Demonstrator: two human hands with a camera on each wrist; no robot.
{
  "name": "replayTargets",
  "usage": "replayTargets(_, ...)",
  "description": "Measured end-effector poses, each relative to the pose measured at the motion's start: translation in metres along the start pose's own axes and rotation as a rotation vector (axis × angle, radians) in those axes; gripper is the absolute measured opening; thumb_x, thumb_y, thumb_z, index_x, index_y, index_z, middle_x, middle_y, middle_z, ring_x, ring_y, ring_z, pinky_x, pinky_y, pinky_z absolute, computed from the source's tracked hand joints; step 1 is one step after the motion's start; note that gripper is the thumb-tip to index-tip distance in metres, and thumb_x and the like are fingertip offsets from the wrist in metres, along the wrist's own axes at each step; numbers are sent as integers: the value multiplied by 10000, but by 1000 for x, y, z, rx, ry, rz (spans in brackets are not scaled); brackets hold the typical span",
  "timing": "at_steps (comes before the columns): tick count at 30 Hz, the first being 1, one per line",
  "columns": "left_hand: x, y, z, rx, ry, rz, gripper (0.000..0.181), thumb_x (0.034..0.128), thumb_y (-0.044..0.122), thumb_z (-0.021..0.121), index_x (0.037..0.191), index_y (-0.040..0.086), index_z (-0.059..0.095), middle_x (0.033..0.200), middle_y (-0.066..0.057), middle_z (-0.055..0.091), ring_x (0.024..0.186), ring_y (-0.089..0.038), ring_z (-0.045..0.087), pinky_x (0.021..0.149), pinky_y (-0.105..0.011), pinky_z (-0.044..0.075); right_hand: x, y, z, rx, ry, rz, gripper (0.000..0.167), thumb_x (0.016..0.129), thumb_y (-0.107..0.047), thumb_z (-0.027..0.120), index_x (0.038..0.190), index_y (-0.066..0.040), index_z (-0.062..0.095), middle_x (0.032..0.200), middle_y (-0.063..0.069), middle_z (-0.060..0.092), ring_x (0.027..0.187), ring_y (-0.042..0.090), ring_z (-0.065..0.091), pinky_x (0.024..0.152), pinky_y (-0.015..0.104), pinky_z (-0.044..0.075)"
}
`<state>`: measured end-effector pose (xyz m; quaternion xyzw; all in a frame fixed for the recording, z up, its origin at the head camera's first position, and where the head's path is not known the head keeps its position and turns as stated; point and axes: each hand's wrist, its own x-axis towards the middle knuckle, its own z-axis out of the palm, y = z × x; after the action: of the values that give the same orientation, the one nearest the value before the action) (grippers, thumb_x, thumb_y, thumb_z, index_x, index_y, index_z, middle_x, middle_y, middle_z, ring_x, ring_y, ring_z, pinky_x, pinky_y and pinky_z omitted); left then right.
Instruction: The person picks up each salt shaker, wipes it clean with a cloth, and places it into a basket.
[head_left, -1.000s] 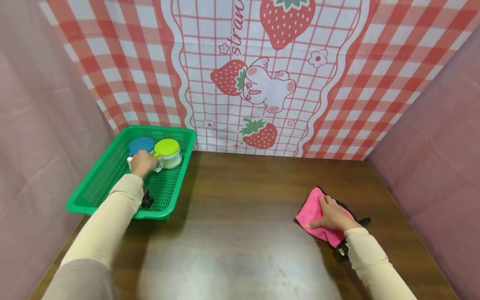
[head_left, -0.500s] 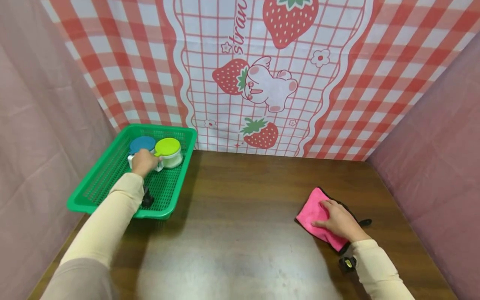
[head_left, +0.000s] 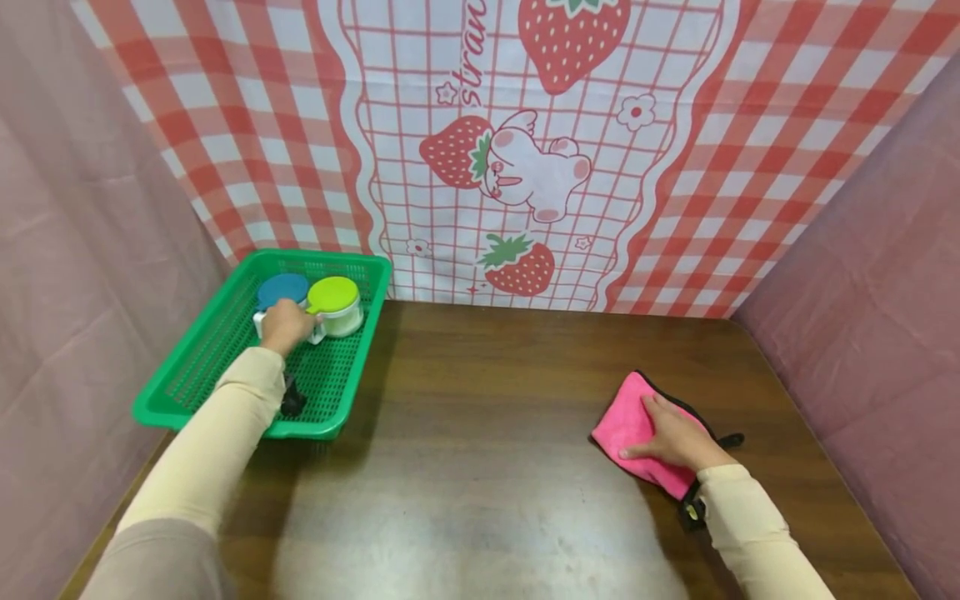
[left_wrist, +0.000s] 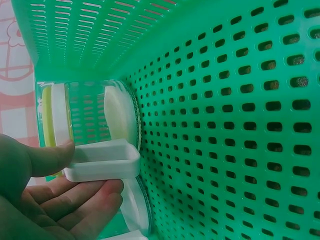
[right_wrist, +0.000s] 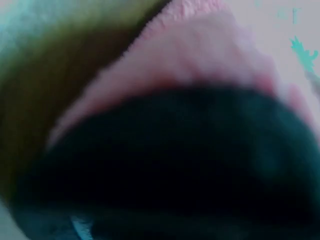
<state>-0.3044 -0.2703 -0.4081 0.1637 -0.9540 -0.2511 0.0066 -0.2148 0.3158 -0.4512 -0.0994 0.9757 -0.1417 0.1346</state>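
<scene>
In the head view my left hand (head_left: 287, 327) reaches into a green plastic basket (head_left: 351, 392) at the left. Thumb and fingers hold the white handle (left_wrist: 105, 161) of a clear seasoning jar (head_left: 343, 320) with a yellow-green lid, as the left wrist view shows. A blue-lidded jar (head_left: 282, 288) stands beside it, partly behind the hand. On the right, my right hand (head_left: 675, 437) rests with spread fingers on a pink cloth (head_left: 622, 425) with dark edging, lying on the table. Pink cloth (right_wrist: 185, 55) also fills part of the right wrist view, behind a blurred dark shape.
Brown wooden table (head_left: 480, 400) lies between basket and cloth. A checked strawberry-print curtain (head_left: 540, 167) hangs at the back, with plain pink curtains (head_left: 885, 317) at the sides. Small black camera parts (head_left: 292, 398) show below the left wrist.
My right hand slid slightly back toward the near side, then a little forward again on the cloth. The left hand and the jars have stayed in place.
</scene>
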Motion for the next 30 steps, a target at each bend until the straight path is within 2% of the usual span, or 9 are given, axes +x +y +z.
replayTargets(3, -1, -2, -2, 1, -2, 15, 440, 936, 311, 591, 990, -124, 633, 1074, -358, 616, 1005, -465, 587, 787, -512, 488, 4, -1, -2, 10, -28, -1, 1190, 708, -554, 797, 1437, 188, 219, 1477, 447, 193, 1353, 563, 263, 1087, 634, 300)
replayTargets(8, -2, -5, -4, 13, -8, 50, 404, 949, 312, 576, 904, -85, 638, 971, -312, 626, 903, -421, 579, 717, -479, 471, 7, -2, -1, 6, -32, -7, 1180, 714, -535, 801, 1429, 200, 215, 1466, 467, 178, 1355, 577, 237, 1094, 636, 285)
replayTargets(10, -2, -5, -5, 15, -21, 52, 416, 955, 321, 570, 911, -85, 645, 981, -312, 626, 913, -426, 575, 727, -485, 469, 7, -2, -1, -4, -17, -18, 1165, 718, -521, 804, 1424, 202, 224, 1461, 472, 184, 1351, 579, 245, 1092, 632, 291)
replayTargets(14, -2, -3, -9, 22, -60, 55, 434, 961, 327, 558, 964, -99, 640, 1076, -332, 606, 1085, -504, 526, 842, -541, 450, 5, 0, -1, -4, 4, -32, 1151, 724, -519, 799, 1428, 195, 233, 1463, 467, 191, 1344, 577, 265, 1081, 630, 309)
replayTargets(17, -1, 2, -12, 42, -69, 87, 416, 958, 316, 557, 939, -94, 622, 1071, -329, 597, 1148, -540, 481, 891, -570, 427, 3, 3, -1, 18, 1, -23, 1154, 732, -537, 785, 1445, 175, 223, 1479, 447, 185, 1341, 572, 275, 1070, 638, 318)
replayTargets(24, -6, 14, -19, 109, -50, 140, 402, 942, 338, 570, 872, -55, 612, 998, -314, 623, 996, -482, 576, 811, -557, 462, 1, 4, -2, 43, -8, 0, 1136, 758, -573, 746, 1470, 135, 216, 1491, 424, 182, 1327, 573, 294, 1051, 651, 331)
replayTargets(30, -10, 19, -24, 130, -71, 167, 432, 949, 339, 549, 942, -90, 600, 1089, -365, 595, 1044, -511, 557, 839, -578, 466, -1, 2, 0, 7, 64, -38, 1071, 768, -547, 750, 1439, 146, 285, 1437, 450, 269, 1283, 572, 372, 1026, 631, 371)
